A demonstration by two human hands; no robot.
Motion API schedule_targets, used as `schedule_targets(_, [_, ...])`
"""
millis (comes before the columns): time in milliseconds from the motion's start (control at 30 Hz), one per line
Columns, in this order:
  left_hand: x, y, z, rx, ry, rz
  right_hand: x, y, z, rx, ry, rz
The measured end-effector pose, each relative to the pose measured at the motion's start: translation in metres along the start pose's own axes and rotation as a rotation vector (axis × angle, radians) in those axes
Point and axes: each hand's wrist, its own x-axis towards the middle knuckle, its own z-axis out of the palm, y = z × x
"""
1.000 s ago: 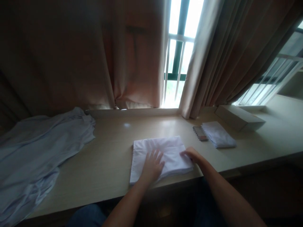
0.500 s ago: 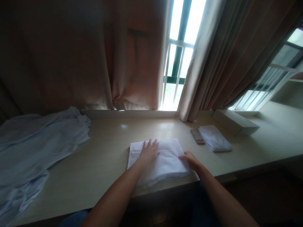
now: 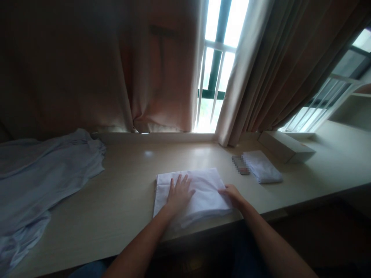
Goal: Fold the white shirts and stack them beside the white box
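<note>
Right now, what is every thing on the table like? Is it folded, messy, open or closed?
White cloth: folded flat at the table's front edge, both hands on it.
Left hand: flat on the cloth, fingers spread.
Right hand: on the cloth's right edge; grip unclear.
Small white cloth: folded, lying alone.
Pale blue fabric: unfolded, rumpled.
Box: closed.
Curtains: partly open.

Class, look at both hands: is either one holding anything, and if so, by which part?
The left hand lies flat on the folded white cloth, pressing, not gripping. The right hand touches its right edge; whether it pinches it cannot be told.
</note>
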Motion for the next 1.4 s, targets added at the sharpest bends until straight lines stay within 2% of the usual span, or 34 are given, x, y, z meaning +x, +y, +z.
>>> schedule_targets(167, [-0.038,0.006,0.018,-0.011,-0.021,-0.004,-0.004,-0.019,-0.002,-0.017,-0.010,-0.043])
schedule_targets(300, [-0.041,0.008,0.021,-0.007,-0.025,0.005,-0.013,-0.059,0.010,-0.123,-0.034,-0.175])
schedule_targets(467, [-0.039,0.007,0.007,-0.043,-0.023,-0.002,-0.029,-0.119,0.056,-0.740,0.039,-0.481])
schedule_targets(533, [-0.042,0.005,-0.002,-0.103,-0.029,0.013,-0.033,-0.133,0.071,-0.927,0.094,-0.536])
schedule_targets(600, [-0.050,0.003,-0.008,-0.167,-0.030,0.086,-0.034,-0.141,0.079,-0.995,0.110,-0.520])
schedule_targets(700, [-0.067,0.006,-0.007,-0.200,-0.034,0.191,-0.032,-0.140,0.080,-0.994,0.084,-0.443])
schedule_targets(800, [-0.078,0.014,0.000,-0.204,-0.027,0.177,-0.030,-0.130,0.077,-0.958,0.082,-0.419])
schedule_targets(867, [-0.076,0.016,-0.001,-0.229,-0.044,0.170,-0.029,-0.122,0.074,-0.825,0.063,-0.393])
schedule_targets(933, [-0.063,0.012,-0.010,-0.276,-0.118,0.191,-0.027,-0.115,0.069,-0.635,0.014,-0.330])
schedule_targets(1033, [-0.030,-0.004,-0.031,-0.363,-0.257,0.196,-0.025,-0.106,0.059,-0.427,-0.046,-0.241])
schedule_targets(1133, [0.001,-0.018,-0.042,-0.345,-0.243,0.086,-0.027,-0.103,0.053,-0.311,-0.072,-0.214])
schedule_targets(1233, [0.018,-0.019,-0.035,-0.286,-0.217,0.002,-0.032,-0.106,0.056,-0.262,-0.110,-0.252])
schedule_targets(1400, [0.030,-0.006,-0.014,-0.296,-0.191,-0.113,-0.044,-0.117,0.075,-0.329,-0.172,-0.304])
